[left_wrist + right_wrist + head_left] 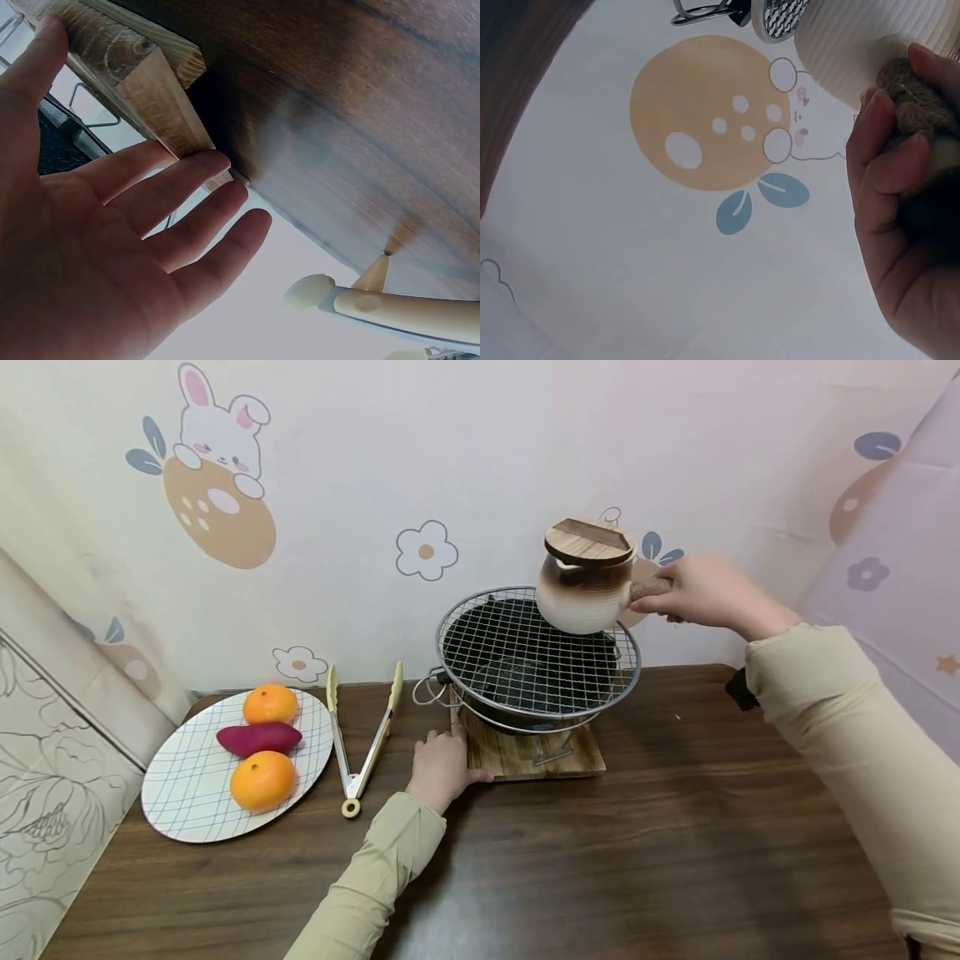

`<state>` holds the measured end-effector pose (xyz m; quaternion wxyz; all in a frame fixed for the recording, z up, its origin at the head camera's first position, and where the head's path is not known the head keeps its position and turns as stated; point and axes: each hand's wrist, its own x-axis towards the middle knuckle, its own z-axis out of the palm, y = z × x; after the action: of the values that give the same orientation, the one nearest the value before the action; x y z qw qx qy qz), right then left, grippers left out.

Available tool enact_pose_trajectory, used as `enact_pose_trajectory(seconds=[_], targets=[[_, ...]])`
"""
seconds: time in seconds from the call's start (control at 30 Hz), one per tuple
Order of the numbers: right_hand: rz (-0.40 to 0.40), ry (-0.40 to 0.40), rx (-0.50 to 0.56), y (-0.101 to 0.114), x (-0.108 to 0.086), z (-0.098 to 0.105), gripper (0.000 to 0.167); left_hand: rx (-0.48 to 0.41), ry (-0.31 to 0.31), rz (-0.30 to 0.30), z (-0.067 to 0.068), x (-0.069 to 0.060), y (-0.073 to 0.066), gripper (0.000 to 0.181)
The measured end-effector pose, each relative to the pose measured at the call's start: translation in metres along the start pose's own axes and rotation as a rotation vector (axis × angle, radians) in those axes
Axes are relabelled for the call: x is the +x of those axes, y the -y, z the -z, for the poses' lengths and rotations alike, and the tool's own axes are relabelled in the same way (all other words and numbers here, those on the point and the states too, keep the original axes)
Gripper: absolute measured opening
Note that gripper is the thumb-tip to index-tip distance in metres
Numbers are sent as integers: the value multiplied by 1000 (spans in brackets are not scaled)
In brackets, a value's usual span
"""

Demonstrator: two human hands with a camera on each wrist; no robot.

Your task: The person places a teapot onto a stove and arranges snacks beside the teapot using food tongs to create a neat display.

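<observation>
Right hand (705, 593) has fingers curled round twine-wrapped handle (651, 587) of pot (579, 602), over grill (495, 670), contact unclear. Left hand's (441, 768) fingers extended against wooden board (517, 762). Best kept level so wooden lid (588, 541) stays seated; board braced lightly.

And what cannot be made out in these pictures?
Inside of the pot: head view, under the lid.
Most of the handle: head view, behind the right hand.
Back of the board: head view, behind the grill.
Pot's full shape: right wrist view, cut off at edge.
</observation>
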<state>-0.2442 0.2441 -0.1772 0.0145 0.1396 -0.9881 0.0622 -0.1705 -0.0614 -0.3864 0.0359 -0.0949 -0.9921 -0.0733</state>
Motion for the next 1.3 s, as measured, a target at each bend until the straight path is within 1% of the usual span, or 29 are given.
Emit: enact_pose_trajectory(seconds=[0.1,0.27,0.37,0.43,0.63,0.7,0.9,1.0,1.13,1.3], targets=[[23,16,14,1,5,-1,36,7,7,1,0,0,0,96],[55,34,72,1,13,-1,24,11,12,8,-1,-1,0,98],[48,61,111,2,17,0,27,2,19,8,-2,-2,0,96],[47,79,119,1,20,1,30,0,25,8,-2,-3,0,96],[58,129,126,1,28,4,30,-4,37,19,-2,-2,1,97],[44,149,128,1,31,5,28,-6,40,18,-2,-1,1,99],[18,205,177,-3,37,7,25,-22,11,6,-3,-3,-2,97],[11,226,192,-5,38,6,27,-33,11,7,-2,-6,-4,96],[5,244,206,-5,38,5,36,-37,15,9,-2,-8,-4,96],[17,266,230,-5,39,4,48,-14,3,10,-1,-9,-4,97]])
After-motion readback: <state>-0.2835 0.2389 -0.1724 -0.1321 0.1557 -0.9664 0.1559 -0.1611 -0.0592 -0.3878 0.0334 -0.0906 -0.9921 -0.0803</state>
